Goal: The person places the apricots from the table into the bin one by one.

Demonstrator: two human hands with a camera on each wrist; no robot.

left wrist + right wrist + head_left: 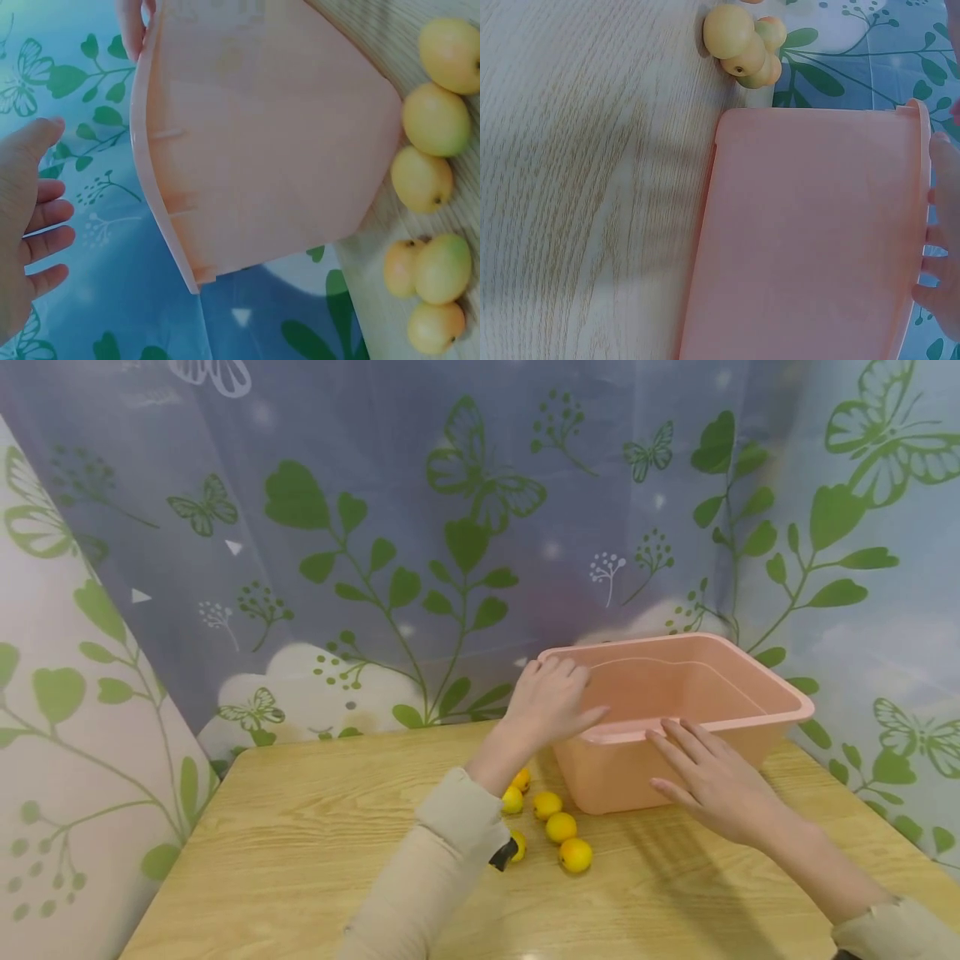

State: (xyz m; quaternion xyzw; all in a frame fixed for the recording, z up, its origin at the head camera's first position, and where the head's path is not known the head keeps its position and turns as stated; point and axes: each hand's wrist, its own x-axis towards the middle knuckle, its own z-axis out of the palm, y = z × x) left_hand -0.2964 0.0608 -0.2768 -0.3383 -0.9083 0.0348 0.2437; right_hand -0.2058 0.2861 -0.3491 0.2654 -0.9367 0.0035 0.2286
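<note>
A pink plastic bin (615,777) stands upright at the right of the table. My left hand (551,697) is over its left front corner in the head view; in the left wrist view the fingers (49,241) are spread loosely, apart from the rim, holding nothing. At the front rim, my right hand (716,781) has its fingers extended, fingertips right at the edge. The right wrist view shows the right fingers (934,235) along that rim. Several small yellow fruits (561,827) lie on the table left of the bin, some partly hidden behind my left sleeve.
The wood-grain table (315,827) reaches back to a blue curtain (360,435) with printed leaves and butterflies. More printed cloth (892,635) hangs close along the right side, and a pale panel (67,710) stands at the left.
</note>
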